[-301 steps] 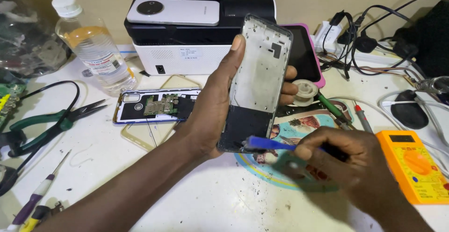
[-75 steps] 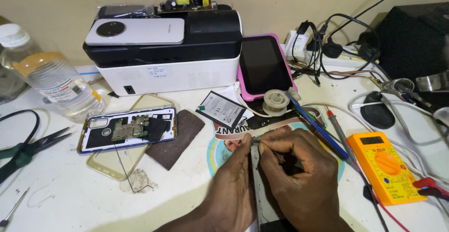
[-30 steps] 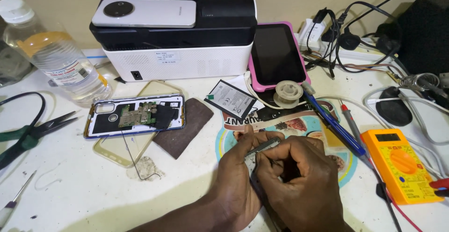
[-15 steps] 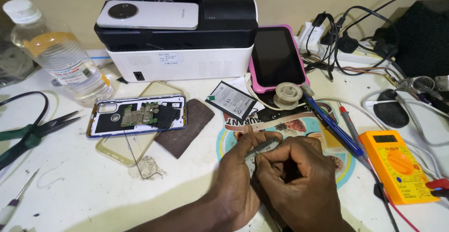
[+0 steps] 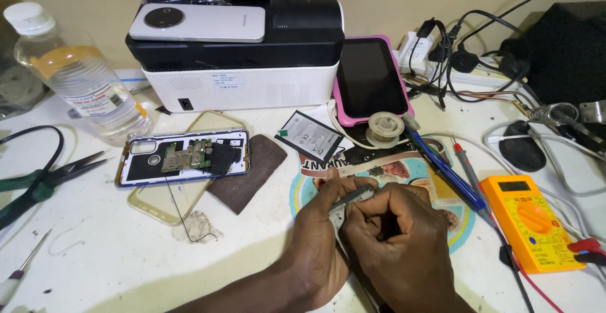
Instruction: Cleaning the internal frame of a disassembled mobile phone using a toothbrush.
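Low on the white bench, the left hand and right hand are both clenched around a thin grey metal-edged phone frame, held over a round printed mat beside an orange multimeter.

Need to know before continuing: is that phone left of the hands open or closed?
Open: the phone lies flat, back cover off, green circuit board exposed.

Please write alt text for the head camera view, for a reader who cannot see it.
Two hands, left hand and right hand, close together around a thin grey phone part over a round printed mat on a white table. An opened phone lies to the left, an orange multimeter to the right.
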